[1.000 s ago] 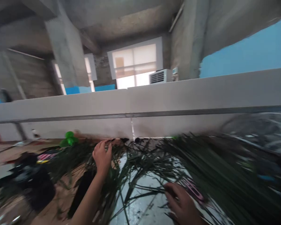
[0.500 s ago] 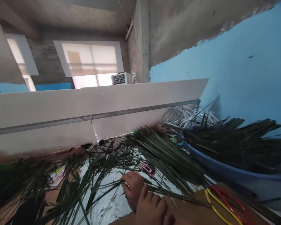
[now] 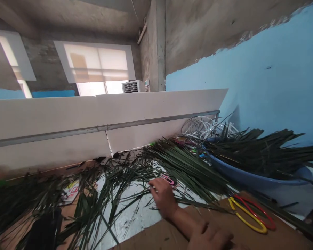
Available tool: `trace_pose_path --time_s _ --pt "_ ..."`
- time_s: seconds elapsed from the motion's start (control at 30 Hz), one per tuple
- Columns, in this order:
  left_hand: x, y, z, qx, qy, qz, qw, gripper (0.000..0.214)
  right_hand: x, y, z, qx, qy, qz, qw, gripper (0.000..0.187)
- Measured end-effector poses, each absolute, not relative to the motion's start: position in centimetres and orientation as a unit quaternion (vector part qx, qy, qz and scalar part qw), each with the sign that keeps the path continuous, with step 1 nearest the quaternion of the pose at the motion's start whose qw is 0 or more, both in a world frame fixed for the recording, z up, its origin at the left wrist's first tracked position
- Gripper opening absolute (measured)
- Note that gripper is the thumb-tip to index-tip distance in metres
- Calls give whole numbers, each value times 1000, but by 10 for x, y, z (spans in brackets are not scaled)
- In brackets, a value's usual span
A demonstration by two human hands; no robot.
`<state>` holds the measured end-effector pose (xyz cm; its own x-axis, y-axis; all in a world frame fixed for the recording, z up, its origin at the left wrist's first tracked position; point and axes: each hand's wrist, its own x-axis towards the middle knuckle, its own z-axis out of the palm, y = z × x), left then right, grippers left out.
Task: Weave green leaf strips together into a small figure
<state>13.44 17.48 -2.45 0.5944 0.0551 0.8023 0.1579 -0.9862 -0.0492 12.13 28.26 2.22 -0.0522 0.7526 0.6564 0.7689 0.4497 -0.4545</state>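
Observation:
My right hand (image 3: 163, 195) reaches out over a white sheet (image 3: 135, 218), palm down. Its fingers are curled onto long dark green leaf strips (image 3: 177, 163), just short of a pink clip (image 3: 169, 180). Its forearm runs back to the lower right across a brown cardboard sheet (image 3: 224, 225). My left hand (image 3: 211, 238) lies on that forearm at the bottom edge, cut off by the frame, so its fingers are unclear.
A blue basin (image 3: 240, 175) heaped with leaf strips stands at the right, with white cord coils (image 3: 200, 126) behind it. Yellow and red loops (image 3: 247, 217) lie on the cardboard. A white partition (image 3: 94, 118) runs along the back. A black object (image 3: 41, 232) sits at the lower left.
The view has swung right, from the partition to the blue wall and basin. My left hand left the far leaves and came onto my right forearm. My right hand moved forward toward the pink clip.

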Motion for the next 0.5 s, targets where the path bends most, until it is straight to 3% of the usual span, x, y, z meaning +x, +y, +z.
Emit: trace_pose_path --time_s 0.27,0.5 --pt "115 195 -16 -857 -119 -501 -6 18 204 294 20 -607 -682 87 399 13" --pt "93 212 10 -817 -181 -533 -120 27 200 301 16 -603 -679 178 379 16"
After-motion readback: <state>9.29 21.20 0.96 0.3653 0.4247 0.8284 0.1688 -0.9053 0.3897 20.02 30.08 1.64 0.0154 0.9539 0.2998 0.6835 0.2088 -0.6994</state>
